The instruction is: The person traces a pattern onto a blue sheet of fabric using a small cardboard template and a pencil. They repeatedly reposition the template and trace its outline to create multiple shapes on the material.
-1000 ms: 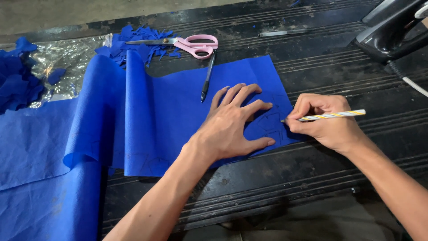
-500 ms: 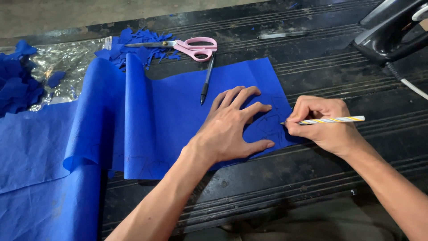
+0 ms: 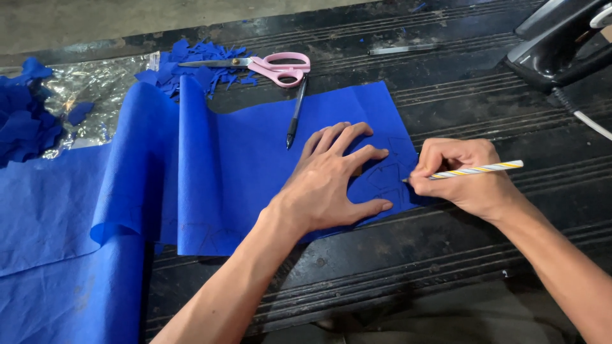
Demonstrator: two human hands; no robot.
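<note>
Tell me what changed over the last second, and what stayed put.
Very little moved. The right hand keeps its grip on the striped pencil, whose free end has dipped slightly while the tip stays at the right edge of the blue fabric. The left hand stays pressed flat on the fabric, fingers spread. The pink scissors and black pen lie as before.

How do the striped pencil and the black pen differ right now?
The striped pencil is gripped in the right hand, its tip on the blue fabric; the black pen lies loose, untouched.
The pencil is pale with yellow and dark stripes; the pen is plain dark.
The pencil points nearly sideways; the pen runs away from the person, its far end by the pink scissors.
Both are slim writing tools touching the same fabric.
</note>
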